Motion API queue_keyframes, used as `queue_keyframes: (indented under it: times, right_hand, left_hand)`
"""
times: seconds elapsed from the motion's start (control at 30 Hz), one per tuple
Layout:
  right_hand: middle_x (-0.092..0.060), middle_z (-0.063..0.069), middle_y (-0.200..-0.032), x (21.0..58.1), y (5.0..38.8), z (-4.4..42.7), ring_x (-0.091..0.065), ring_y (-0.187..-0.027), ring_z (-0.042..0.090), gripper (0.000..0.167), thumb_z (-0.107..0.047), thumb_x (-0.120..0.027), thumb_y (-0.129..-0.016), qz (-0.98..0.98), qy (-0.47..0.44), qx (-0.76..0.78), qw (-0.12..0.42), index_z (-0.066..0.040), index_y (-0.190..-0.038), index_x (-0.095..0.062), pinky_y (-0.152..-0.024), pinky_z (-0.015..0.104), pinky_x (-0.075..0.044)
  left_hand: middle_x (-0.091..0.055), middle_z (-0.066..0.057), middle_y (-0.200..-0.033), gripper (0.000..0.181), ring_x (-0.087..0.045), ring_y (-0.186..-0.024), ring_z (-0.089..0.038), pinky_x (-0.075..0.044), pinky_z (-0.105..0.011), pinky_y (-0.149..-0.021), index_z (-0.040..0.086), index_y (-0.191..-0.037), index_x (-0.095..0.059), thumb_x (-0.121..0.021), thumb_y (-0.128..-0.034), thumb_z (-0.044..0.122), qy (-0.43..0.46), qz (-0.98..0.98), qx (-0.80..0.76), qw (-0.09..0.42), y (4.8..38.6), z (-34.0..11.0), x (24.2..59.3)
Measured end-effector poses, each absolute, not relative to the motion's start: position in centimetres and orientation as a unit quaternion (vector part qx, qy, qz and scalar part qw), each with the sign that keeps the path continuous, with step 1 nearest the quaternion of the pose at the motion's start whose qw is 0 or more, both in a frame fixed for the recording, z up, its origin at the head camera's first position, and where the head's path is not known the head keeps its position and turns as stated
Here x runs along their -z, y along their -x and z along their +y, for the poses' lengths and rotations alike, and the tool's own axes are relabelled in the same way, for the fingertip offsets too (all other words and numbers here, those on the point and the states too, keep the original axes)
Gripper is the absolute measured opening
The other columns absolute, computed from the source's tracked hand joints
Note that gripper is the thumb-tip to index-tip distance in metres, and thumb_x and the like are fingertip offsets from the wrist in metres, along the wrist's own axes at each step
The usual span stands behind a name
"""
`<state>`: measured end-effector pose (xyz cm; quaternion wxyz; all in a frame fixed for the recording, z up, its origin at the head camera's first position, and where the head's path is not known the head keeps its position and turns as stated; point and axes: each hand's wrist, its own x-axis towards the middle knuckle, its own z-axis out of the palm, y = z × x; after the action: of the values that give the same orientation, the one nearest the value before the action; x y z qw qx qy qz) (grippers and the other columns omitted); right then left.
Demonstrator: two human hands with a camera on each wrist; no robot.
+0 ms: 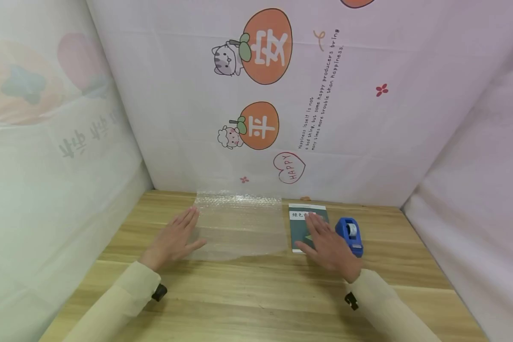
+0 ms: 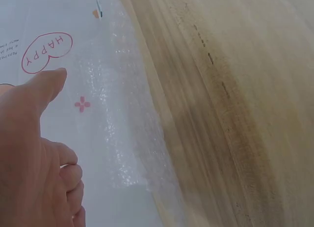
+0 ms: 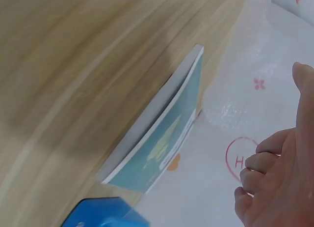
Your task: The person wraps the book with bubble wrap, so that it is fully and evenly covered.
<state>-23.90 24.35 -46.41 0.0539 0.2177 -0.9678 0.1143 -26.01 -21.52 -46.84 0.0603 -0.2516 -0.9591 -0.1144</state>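
Observation:
A clear sheet of bubble wrap [image 1: 243, 232] lies flat on the wooden table, its far edge by the back cloth. My left hand [image 1: 173, 240] is at the sheet's left edge, fingers extended and thumb apart, holding nothing. In the left wrist view, that hand [image 2: 34, 138] appears raised over the table. To the right of the wrap lies a green book [image 1: 298, 232] with a white title label. My right hand [image 1: 329, 244], also empty with fingers extended, covers part of the book in the head view. The right wrist view shows the hand [image 3: 279, 173] apart from the book [image 3: 167, 143].
A blue tape dispenser [image 1: 357, 248] with a roll of tape stands right of the book, partly behind my right hand. White printed cloth [image 1: 188, 118] hangs at the back and on both sides of the table [image 1: 248, 299].

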Motion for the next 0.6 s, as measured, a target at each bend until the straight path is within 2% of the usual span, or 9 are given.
queue_keyframes:
  times: [0.13, 0.47, 0.6]
  right_hand:
    - [-0.021, 0.028, -0.174, 46.1, 24.3, 23.1, -0.022, -0.161, 0.047, 0.085, -0.047, -0.055, -0.108, -0.962, -0.237, -0.128, 0.044, 0.008, -0.164, -0.023, -0.129, 0.065, -0.026]
    - [-0.018, 0.025, -0.175, 46.2, 25.4, 20.1, -0.022, -0.162, 0.043, 0.086, -0.050, -0.052, -0.109, -0.954, -0.274, -0.120, -0.001, 0.006, -0.165, -0.020, -0.132, 0.059, -0.025]
    - [-0.020, 0.026, -0.174, 46.6, 25.9, 19.4, -0.024, -0.162, 0.043, 0.085, -0.052, -0.049, -0.110, -0.952, -0.288, -0.108, -0.013, 0.006, -0.165, -0.022, -0.132, 0.058, -0.026]
  left_hand:
    - [-0.022, -0.028, -0.173, 0.087, -0.023, -0.161, -0.046, -0.025, -0.062, -0.130, -0.011, -0.162, -0.026, -0.059, -0.1053, 0.045, 0.251, -0.961, 0.106, 0.049, 26.2, -21.6, 47.0]
    - [-0.023, -0.029, -0.171, 0.086, -0.024, -0.160, -0.047, -0.026, -0.060, -0.131, -0.013, -0.161, -0.026, -0.058, -0.1061, 0.045, 0.267, -0.959, 0.087, 0.028, 26.8, -22.4, 47.5]
    - [-0.022, -0.031, -0.171, 0.088, -0.024, -0.159, -0.051, -0.026, -0.064, -0.129, -0.012, -0.162, -0.023, -0.058, -0.1059, 0.045, 0.271, -0.957, 0.104, 0.012, 27.1, -22.7, 47.9]
